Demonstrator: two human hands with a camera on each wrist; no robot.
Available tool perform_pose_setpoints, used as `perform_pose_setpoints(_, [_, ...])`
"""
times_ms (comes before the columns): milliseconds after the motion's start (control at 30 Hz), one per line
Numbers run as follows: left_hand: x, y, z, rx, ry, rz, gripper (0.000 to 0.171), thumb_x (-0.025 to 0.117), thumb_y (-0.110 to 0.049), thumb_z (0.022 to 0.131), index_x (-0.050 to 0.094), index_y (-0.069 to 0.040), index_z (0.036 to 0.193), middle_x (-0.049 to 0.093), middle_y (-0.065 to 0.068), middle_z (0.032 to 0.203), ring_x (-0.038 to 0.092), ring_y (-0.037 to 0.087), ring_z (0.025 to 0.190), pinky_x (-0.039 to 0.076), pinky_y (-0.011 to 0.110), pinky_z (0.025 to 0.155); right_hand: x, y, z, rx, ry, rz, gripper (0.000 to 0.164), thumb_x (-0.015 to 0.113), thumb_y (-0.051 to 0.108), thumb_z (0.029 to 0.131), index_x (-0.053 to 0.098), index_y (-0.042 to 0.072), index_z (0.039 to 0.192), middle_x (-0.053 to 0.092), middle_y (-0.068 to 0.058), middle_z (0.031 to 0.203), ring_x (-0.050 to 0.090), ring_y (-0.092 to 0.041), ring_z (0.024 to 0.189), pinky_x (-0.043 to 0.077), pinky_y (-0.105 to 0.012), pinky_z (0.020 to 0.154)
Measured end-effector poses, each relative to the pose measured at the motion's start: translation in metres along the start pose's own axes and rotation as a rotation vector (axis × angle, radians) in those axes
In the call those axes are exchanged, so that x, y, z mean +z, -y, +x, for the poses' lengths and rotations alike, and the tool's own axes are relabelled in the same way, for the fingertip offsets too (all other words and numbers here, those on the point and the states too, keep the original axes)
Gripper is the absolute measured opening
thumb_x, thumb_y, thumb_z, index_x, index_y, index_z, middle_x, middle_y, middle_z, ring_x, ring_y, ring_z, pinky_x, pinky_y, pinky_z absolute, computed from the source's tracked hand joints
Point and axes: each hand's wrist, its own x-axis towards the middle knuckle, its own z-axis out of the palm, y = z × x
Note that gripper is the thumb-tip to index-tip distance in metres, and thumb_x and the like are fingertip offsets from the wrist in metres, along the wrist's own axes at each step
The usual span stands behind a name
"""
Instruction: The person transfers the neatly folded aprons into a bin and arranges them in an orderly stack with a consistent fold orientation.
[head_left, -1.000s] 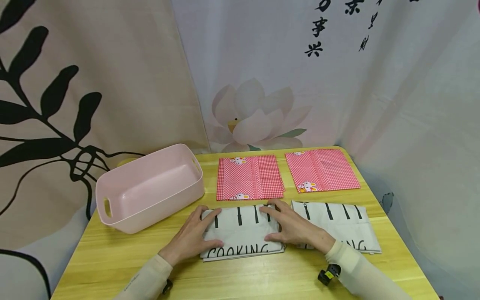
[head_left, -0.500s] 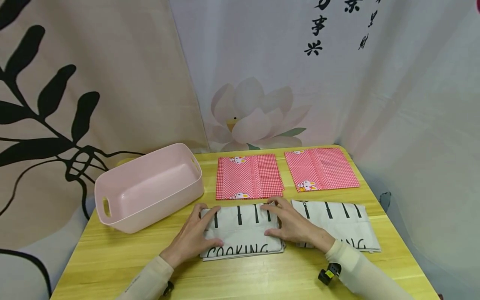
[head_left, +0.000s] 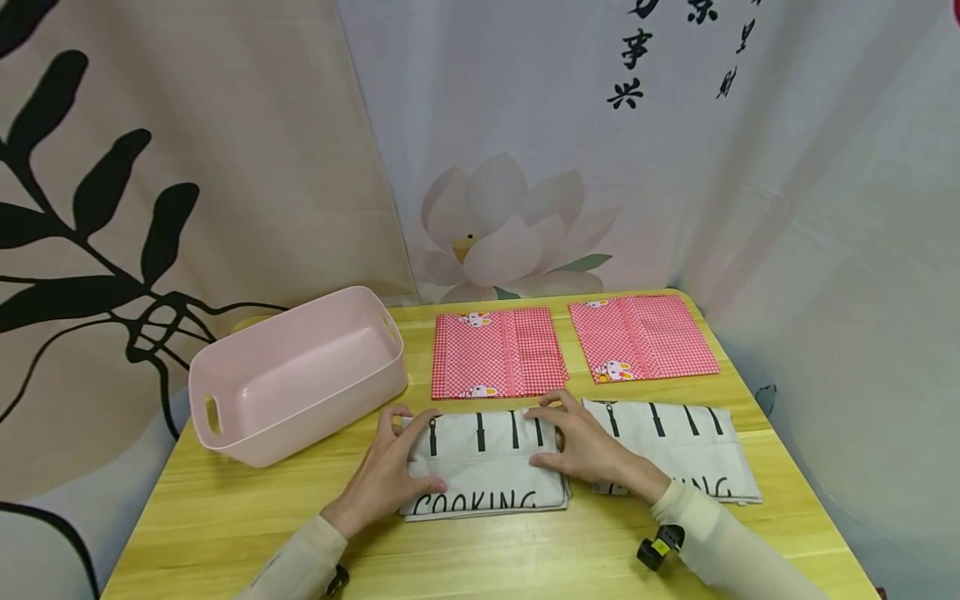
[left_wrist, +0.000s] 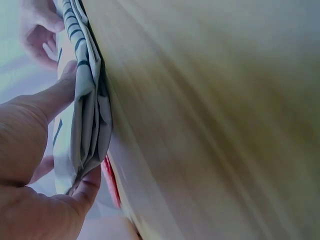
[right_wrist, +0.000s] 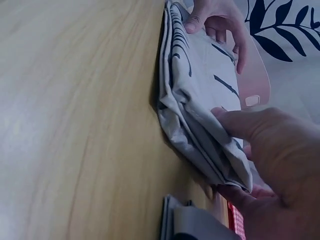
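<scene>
Narrowly closed, left hand [head_left: 378, 479] and right hand [head_left: 588, 446] pinch the COOKING-print cloth [head_left: 483, 467] between them; even pressure should keep it square.

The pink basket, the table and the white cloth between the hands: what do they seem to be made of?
Pink basket: probably plastic, smooth and satiny, with thin walls and handle openings.
Table: wood or wood-look laminate, faintly glossy; grain streaks show, but I can't tell which.
White cloth: woven-looking fabric, perhaps cotton, matte, printed, with soft layered folds.
</scene>
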Motion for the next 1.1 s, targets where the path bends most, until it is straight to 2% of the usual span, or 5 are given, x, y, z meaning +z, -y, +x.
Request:
perform_pose_setpoints(267, [0.002, -0.005, -0.003, -0.083, -0.018, -0.095, 0.092, 0.11, -0.027, 0.07, 0.063, -0.021, 0.149, 0.051, 0.016, 0.151, 0.064, 0.033, 0.128, 0.06, 0.057, 0.11, -0.003, -0.001, -0.002, 0.039, 0.028, 0.067, 0.069, 0.097, 0.031, 0.092, 0.069, 0.011, 0.152, 0.064, -0.017, 0.149, 0.065, -0.035, 0.131, 0.059, -0.059, 0.106])
perform_pose_setpoints(433, [0.003, -0.007, -0.003, -0.096, 0.009, -0.117, 0.067, 0.108, -0.022, 0.074, 0.066, -0.025, 0.127, 0.064, 0.005, 0.129, 0.06, 0.021, 0.114, 0.053, 0.045, 0.103, -0.004, -0.002, -0.004, 0.031, 0.061, 0.092, 0.069, 0.094, 0.031, 0.095, 0.066, 0.009, 0.155, 0.07, -0.015, 0.15, 0.068, -0.038, 0.136, 0.059, -0.064, 0.112])
perform_pose_setpoints(567, [0.002, -0.007, -0.003, -0.078, 0.015, -0.138, 0.069, 0.108, -0.018, 0.074, 0.069, -0.025, 0.131, 0.065, -0.002, 0.122, 0.057, 0.013, 0.106, 0.049, 0.039, 0.102, -0.004, -0.001, -0.005, 0.031, 0.083, 0.103, 0.069, 0.092, 0.03, 0.097, 0.064, 0.008, 0.157, 0.07, -0.013, 0.155, 0.066, -0.039, 0.144, 0.057, -0.063, 0.118])
perform_pose_setpoints(867, [0.002, 0.001, -0.005, -0.101, 0.038, -0.281, 0.081, 0.103, -0.009, 0.079, 0.068, -0.034, 0.147, 0.065, 0.001, 0.144, 0.064, 0.029, 0.135, 0.052, 0.063, 0.12, -0.002, -0.002, -0.005, 0.027, 0.059, 0.123, 0.064, 0.09, 0.027, 0.099, 0.065, 0.011, 0.156, 0.071, -0.011, 0.155, 0.066, -0.038, 0.145, 0.057, -0.063, 0.119])
perform_pose_setpoints(1100, [-0.004, 0.004, -0.004, -0.09, 0.156, -0.47, 0.084, 0.098, -0.006, 0.084, 0.065, -0.035, 0.155, 0.067, -0.002, 0.161, 0.06, 0.028, 0.15, 0.047, 0.052, 0.13, -0.001, 0.001, -0.004, 0.036, 0.037, 0.199, 0.061, 0.088, 0.019, 0.1, 0.065, 0.018, 0.156, 0.069, -0.006, 0.156, 0.065, -0.033, 0.145, 0.056, -0.061, 0.12])
